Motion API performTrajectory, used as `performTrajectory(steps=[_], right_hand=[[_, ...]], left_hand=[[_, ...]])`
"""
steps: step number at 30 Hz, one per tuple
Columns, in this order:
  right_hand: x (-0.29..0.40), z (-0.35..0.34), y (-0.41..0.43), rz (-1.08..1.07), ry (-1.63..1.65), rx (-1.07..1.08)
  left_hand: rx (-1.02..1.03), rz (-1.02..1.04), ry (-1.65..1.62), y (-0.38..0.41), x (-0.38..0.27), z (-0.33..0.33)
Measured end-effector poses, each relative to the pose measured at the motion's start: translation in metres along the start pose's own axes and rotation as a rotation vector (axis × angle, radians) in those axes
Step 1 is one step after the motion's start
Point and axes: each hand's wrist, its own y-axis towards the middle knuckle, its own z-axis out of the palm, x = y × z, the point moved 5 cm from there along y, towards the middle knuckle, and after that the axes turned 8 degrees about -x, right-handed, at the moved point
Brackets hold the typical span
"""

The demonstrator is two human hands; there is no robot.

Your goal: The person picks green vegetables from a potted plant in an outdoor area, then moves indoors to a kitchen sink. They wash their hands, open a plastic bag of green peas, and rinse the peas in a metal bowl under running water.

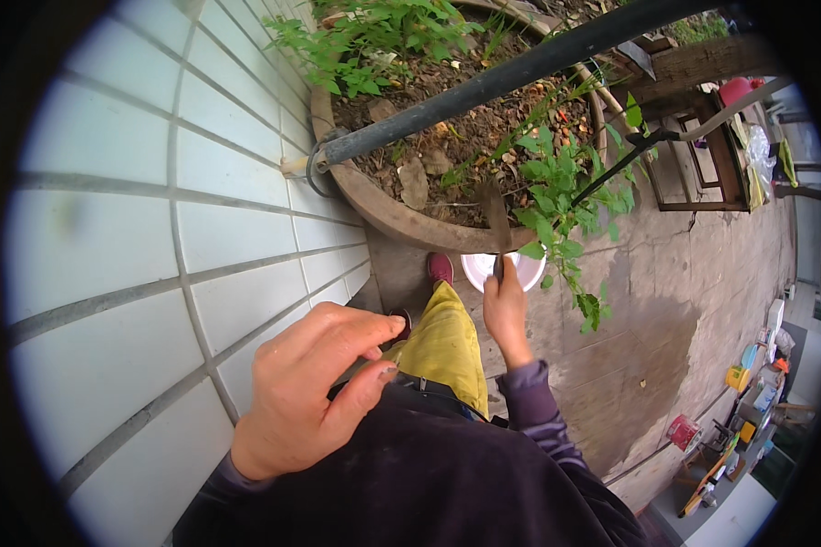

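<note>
My right hand [506, 308] grips the dark handle of a flat-bladed hand tool [498, 219], probably a knife. Its brownish blade is blurred and reaches over the rim of a large round planter [397, 212] to the soil [465, 157]. Behind the same hand, a white basin [475, 268] stands on the ground against the planter's base, partly hidden. My left hand [315, 390] is raised near my body, close to the tiled wall. Its fingers are bent and the thumb stands apart from them, with nothing clearly held.
A dark pipe [479, 89] crosses above the planter from the white tiled wall [232, 232]. Leafy plants [561, 205] spill over the rim at right; more greenery [397, 41] grows at the back. A wooden stand [705, 164], a red bucket [684, 432] and a cluttered counter [677, 489] lie rightward.
</note>
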Motion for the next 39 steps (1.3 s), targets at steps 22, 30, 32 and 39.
performTrajectory(steps=[22, 30, 32, 39], right_hand=[[-0.003, 0.058, 0.149, -0.354, -0.144, 0.127], [0.016, 0.039, 0.122, -0.605, -0.381, 0.172], [0.006, 0.039, 0.133, -0.575, -0.298, 0.123], [0.040, 0.060, 0.153, -0.462, -0.270, 0.091]], left_hand=[[0.023, -0.216, -0.138, 0.006, 0.014, 0.008], [-0.014, -0.294, -0.146, 0.006, 0.019, 0.006], [-0.020, -0.306, -0.141, 0.007, 0.020, 0.006], [-0.019, -0.266, -0.123, 0.011, 0.022, 0.004]])
